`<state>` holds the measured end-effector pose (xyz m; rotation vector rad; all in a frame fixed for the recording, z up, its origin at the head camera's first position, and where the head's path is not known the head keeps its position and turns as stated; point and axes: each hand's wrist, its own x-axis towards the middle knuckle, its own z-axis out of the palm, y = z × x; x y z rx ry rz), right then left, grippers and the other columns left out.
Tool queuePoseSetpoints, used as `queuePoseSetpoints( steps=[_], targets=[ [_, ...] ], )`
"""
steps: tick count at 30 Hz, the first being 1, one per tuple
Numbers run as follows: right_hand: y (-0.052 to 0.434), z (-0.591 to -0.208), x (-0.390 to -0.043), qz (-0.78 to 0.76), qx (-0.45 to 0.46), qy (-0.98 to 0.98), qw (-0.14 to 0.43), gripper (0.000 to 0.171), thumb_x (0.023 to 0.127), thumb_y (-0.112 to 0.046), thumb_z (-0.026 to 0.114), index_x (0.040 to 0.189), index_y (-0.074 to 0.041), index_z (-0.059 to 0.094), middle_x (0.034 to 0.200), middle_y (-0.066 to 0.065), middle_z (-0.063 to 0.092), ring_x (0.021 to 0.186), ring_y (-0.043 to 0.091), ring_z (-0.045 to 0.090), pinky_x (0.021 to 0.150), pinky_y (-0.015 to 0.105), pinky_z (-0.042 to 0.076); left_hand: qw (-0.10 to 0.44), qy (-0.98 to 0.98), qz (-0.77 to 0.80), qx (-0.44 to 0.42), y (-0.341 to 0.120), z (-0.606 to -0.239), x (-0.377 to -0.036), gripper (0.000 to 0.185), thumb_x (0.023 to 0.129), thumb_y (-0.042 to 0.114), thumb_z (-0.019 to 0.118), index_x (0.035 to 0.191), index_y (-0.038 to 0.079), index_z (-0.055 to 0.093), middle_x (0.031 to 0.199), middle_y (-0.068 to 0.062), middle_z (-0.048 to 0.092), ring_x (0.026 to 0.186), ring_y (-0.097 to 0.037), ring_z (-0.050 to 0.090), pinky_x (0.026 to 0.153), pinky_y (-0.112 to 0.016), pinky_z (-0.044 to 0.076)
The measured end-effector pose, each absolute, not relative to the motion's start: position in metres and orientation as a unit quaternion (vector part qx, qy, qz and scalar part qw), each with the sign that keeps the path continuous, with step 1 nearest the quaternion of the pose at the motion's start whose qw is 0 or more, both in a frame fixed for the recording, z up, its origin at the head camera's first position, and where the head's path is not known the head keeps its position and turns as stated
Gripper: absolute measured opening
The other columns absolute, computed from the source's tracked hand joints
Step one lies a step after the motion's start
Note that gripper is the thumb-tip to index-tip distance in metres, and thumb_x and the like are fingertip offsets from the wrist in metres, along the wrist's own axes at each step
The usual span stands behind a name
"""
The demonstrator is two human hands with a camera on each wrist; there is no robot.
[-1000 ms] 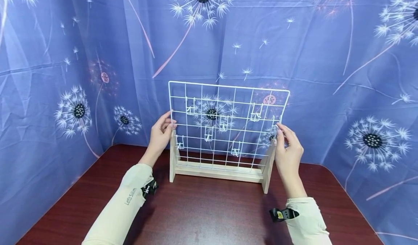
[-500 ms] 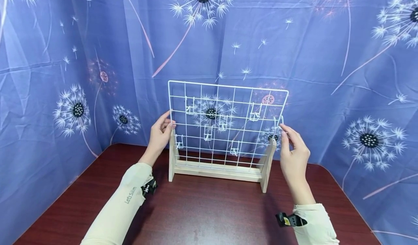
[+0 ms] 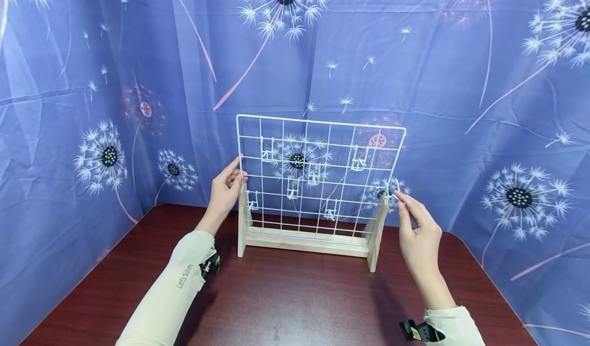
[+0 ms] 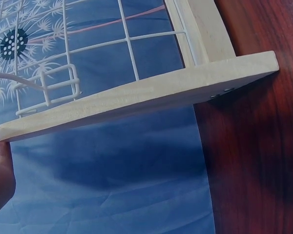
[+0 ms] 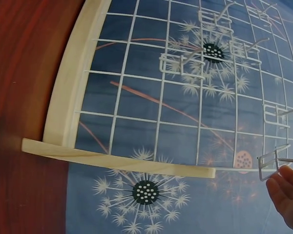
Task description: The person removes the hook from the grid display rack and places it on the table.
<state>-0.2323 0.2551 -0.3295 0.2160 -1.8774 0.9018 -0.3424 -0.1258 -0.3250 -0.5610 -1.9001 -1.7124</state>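
A white wire grid (image 3: 318, 174) stands upright in a wooden stand (image 3: 304, 243) on the dark red table (image 3: 286, 305). Several small white wire hooks (image 3: 359, 159) hang on it. My left hand (image 3: 236, 176) holds the grid's left edge just above the left wooden upright (image 4: 136, 97). My right hand (image 3: 399, 196) pinches a loose white hook (image 3: 393, 186) beside the grid's right edge, level with the top of the right upright (image 3: 375, 233). In the right wrist view the held hook (image 5: 274, 161) sits off the grid (image 5: 185, 97), with my fingers (image 5: 288, 190) under it.
A blue dandelion-print cloth (image 3: 461, 80) hangs close behind the stand and wraps both sides of the table. The table's front half lies bare between my two sleeves (image 3: 175, 284). A black strap (image 3: 419, 331) sits on my right wrist.
My right hand has drawn the hook off the grid's right column and lowered it beside the right upright. The left hand and the stand have stayed put.
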Motion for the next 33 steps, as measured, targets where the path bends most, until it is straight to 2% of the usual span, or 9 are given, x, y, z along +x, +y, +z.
queuePoseSetpoints(
  steps=[3, 6, 12, 16, 19, 23, 28, 30, 33],
  targets=[
    [0.256, -0.335, -0.23, 0.36, 0.085, -0.784, 0.499, 0.025, 0.095, -0.007, 0.059, 0.117, -0.009, 0.071, 0.114, 0.01, 0.068, 0.087, -0.011, 0.055, 0.063, 0.002, 0.041, 0.258, -0.701, -0.632, -0.207, -0.125, -0.325, -0.343, 0.048, 0.094, -0.011, 0.049, 0.141, -0.004, 0.044, 0.102, -0.035, 0.059, 0.084, -0.009, 0.064, 0.082, -0.022, 0.056],
    [0.257, -0.339, -0.228, 0.355, 0.091, -0.787, 0.496, 0.025, 0.094, -0.005, 0.06, 0.117, -0.008, 0.071, 0.112, 0.011, 0.069, 0.083, -0.013, 0.053, 0.063, 0.001, 0.041, 0.262, -0.701, -0.63, -0.207, -0.125, -0.326, -0.343, 0.047, 0.094, -0.011, 0.049, 0.14, -0.004, 0.044, 0.101, -0.035, 0.059, 0.088, -0.023, 0.066, 0.081, -0.022, 0.056],
    [0.256, -0.347, -0.225, 0.347, 0.118, -0.789, 0.493, 0.026, 0.092, 0.001, 0.061, 0.115, -0.005, 0.071, 0.109, 0.014, 0.069, 0.096, -0.014, 0.054, 0.072, 0.001, 0.041, 0.26, -0.695, -0.637, -0.206, -0.125, -0.326, -0.343, 0.048, 0.094, -0.011, 0.05, 0.141, -0.003, 0.044, 0.101, -0.034, 0.059, 0.09, -0.029, 0.066, 0.08, -0.021, 0.055],
    [0.256, -0.352, -0.224, 0.34, 0.129, -0.792, 0.49, 0.026, 0.09, 0.003, 0.063, 0.114, -0.004, 0.071, 0.108, 0.014, 0.07, 0.099, -0.015, 0.053, 0.073, 0.001, 0.041, 0.257, -0.688, -0.645, -0.212, -0.126, -0.326, -0.342, 0.048, 0.093, -0.012, 0.049, 0.141, -0.004, 0.044, 0.101, -0.035, 0.059, 0.093, -0.043, 0.062, 0.081, -0.024, 0.056],
    [0.257, -0.356, -0.224, 0.336, 0.132, -0.795, 0.488, 0.026, 0.089, 0.004, 0.063, 0.113, -0.003, 0.071, 0.107, 0.014, 0.07, 0.099, -0.016, 0.053, 0.073, 0.001, 0.04, 0.257, -0.687, -0.644, -0.217, -0.127, -0.325, -0.342, 0.048, 0.093, -0.013, 0.048, 0.141, -0.005, 0.043, 0.101, -0.037, 0.058, 0.09, -0.034, 0.065, 0.082, -0.025, 0.056],
    [0.258, -0.363, -0.224, 0.333, 0.139, -0.798, 0.482, 0.026, 0.088, 0.005, 0.064, 0.112, -0.003, 0.072, 0.105, 0.014, 0.07, 0.1, -0.016, 0.052, 0.077, 0.001, 0.04, 0.254, -0.687, -0.645, -0.216, -0.127, -0.323, -0.342, 0.048, 0.093, -0.013, 0.048, 0.141, -0.006, 0.043, 0.102, -0.038, 0.057, 0.083, -0.009, 0.065, 0.083, -0.026, 0.056],
    [0.259, -0.371, -0.223, 0.327, 0.148, -0.808, 0.467, 0.027, 0.086, 0.006, 0.066, 0.11, -0.002, 0.072, 0.105, 0.013, 0.07, 0.101, -0.016, 0.051, 0.08, 0.001, 0.039, 0.25, -0.689, -0.647, -0.211, -0.127, -0.322, -0.342, 0.048, 0.093, -0.012, 0.049, 0.141, -0.004, 0.044, 0.103, -0.035, 0.058, 0.089, -0.028, 0.066, 0.084, -0.029, 0.056],
    [0.259, -0.373, -0.223, 0.327, 0.148, -0.812, 0.46, 0.026, 0.086, 0.006, 0.066, 0.11, -0.002, 0.072, 0.104, 0.013, 0.071, 0.1, -0.017, 0.052, 0.078, 0.0, 0.04, 0.249, -0.689, -0.647, -0.211, -0.127, -0.322, -0.342, 0.048, 0.093, -0.012, 0.049, 0.14, -0.004, 0.044, 0.103, -0.036, 0.058, 0.09, -0.029, 0.066, 0.084, -0.029, 0.056],
    [0.259, -0.377, -0.221, 0.327, 0.145, -0.817, 0.453, 0.026, 0.085, 0.006, 0.067, 0.109, -0.003, 0.073, 0.104, 0.012, 0.071, 0.098, -0.018, 0.052, 0.074, 0.001, 0.041, 0.249, -0.687, -0.649, -0.211, -0.127, -0.322, -0.343, 0.048, 0.093, -0.013, 0.049, 0.14, -0.005, 0.044, 0.103, -0.037, 0.057, 0.087, -0.022, 0.066, 0.083, -0.028, 0.056]
  ],
)
